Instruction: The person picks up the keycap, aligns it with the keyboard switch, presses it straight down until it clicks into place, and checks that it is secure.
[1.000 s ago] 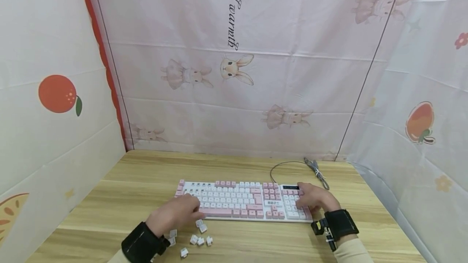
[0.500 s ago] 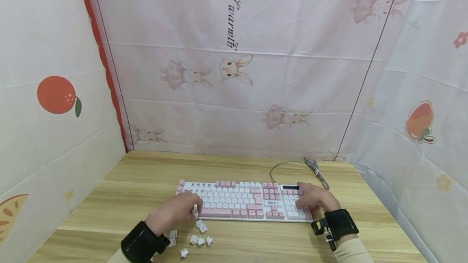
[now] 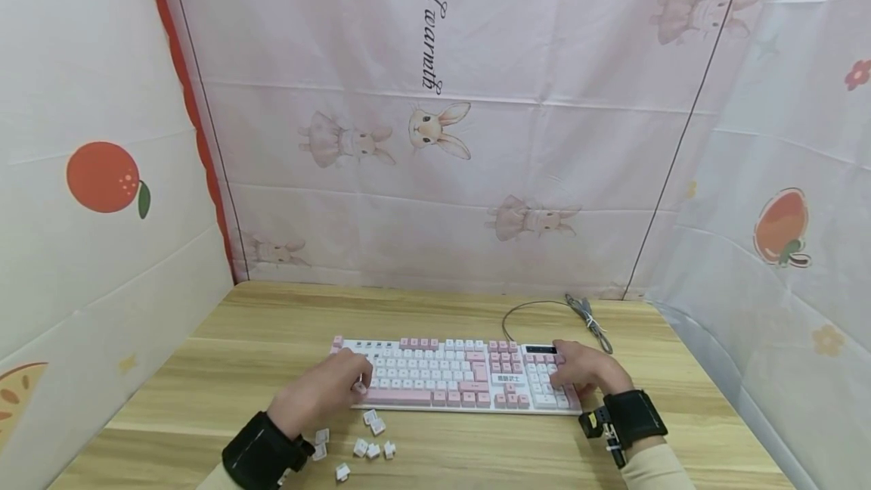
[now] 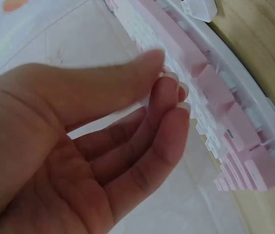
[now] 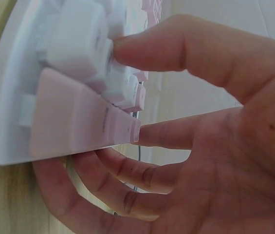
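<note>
A pink and white keyboard lies across the table, some key places bare at its upper left. My left hand is over its left end, thumb and fingertips brought together. Between them a bit of a small white keycap shows in the head view; in the left wrist view it is hidden behind the fingers. My right hand grips the keyboard's right end, the thumb on the number keys and the other fingers curled along the side edge.
Several loose white keycaps lie on the wooden table in front of the keyboard, near the left wrist. A bundled grey cable lies behind its right end. Printed cloth walls in the back and sides.
My left hand has lifted from the keyboard's front edge and shifted slightly left, with the keycap coming into view between its fingers. The right hand keeps its place.
</note>
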### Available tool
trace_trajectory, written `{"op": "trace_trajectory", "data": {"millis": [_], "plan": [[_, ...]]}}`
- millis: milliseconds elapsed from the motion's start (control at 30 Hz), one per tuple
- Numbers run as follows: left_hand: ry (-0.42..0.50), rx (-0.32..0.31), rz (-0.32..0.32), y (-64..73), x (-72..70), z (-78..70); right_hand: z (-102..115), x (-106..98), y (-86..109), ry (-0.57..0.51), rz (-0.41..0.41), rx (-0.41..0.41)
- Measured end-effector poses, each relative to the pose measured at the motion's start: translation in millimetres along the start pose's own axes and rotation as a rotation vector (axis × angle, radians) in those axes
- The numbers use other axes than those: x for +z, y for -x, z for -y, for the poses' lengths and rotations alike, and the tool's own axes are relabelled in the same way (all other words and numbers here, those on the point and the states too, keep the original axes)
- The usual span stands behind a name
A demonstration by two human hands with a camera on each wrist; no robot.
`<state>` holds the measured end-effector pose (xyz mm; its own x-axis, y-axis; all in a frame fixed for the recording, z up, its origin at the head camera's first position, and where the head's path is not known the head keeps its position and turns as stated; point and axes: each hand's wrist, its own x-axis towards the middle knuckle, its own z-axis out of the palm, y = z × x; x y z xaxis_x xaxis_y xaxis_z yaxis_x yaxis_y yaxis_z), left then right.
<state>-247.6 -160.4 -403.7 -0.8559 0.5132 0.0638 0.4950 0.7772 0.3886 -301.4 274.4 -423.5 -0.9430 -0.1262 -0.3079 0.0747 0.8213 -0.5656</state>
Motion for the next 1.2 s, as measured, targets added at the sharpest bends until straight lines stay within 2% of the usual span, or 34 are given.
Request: {"op": "trace_trajectory", "data": {"millis": [367, 533, 700, 900, 1200], "plan": [[-0.057, 0.055, -0.089, -5.6, -2.9, 1.5, 1.2, -0.3, 0.4, 0.003, 0.001, -0.002], [-0.066, 0.065, -0.107, -7.6, -5.2, 5.4, 0.9, -0.3, 0.6, 0.000, 0.000, -0.001], [-0.041, 0.014, -0.093, -12.1, -6.8, 8.4, 0.1, 0.3, 0.2, 0.000, -0.005, -0.005], [-0.048, -0.054, -0.121, -20.5, -8.0, 9.2, 0.0, 0.5, 0.2, -0.001, -0.005, -0.013], [-0.063, -0.081, -0.103, -30.4, -10.4, 13.6, 0.5, 0.3, 0.3, 0.005, -0.006, -0.012]]}}
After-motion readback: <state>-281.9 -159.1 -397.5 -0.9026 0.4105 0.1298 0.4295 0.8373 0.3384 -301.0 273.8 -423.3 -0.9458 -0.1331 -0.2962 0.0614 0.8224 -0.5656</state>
